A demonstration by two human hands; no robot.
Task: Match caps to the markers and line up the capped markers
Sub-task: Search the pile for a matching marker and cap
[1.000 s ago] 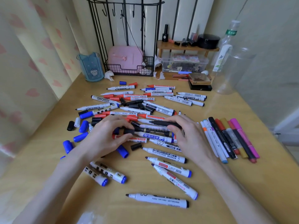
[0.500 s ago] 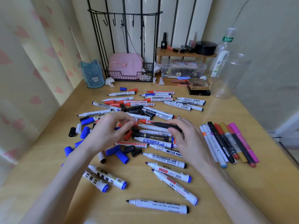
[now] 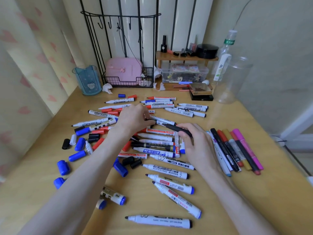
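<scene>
Your right hand (image 3: 196, 146) grips a slim black marker (image 3: 179, 130) between thumb and fingers. It is held over the middle of the pale wooden tabletop (image 3: 264, 206), with its bare tip pointing left toward your left hand (image 3: 133, 118). That hand lies knuckles-up over the heap of uncapped whiteboard markers (image 3: 157, 146), its fingers curled down onto something dark. Whether they have closed on a cap I cannot tell, since the hand hides it.

The step in hand, as I read it, is finding the cap that fits this black pen. Its barrel looks thinner than the white ones around it, so the stubby black caps (image 3: 132, 162) lying toward the near edge may be too wide. Judge by the width of the mouth first and by colour second. The loose blue caps (image 3: 79, 144) toward the left edge can be ignored.

Once you have a candidate, keep the marker level and steady in your right hand. Bring the cap straight along the line of the barrel — coming in at an angle risks inking your fingers or bending the tip. Press until it seats fully, because a half-seated cap could slip off when you set the pen down.

The pen then belongs with the row of capped coloured markers (image 3: 237, 150) by the right edge. Lay it parallel beside the outermost one, with the ends even. Most of the heap is uncapped, so the task looks far from done.
</scene>
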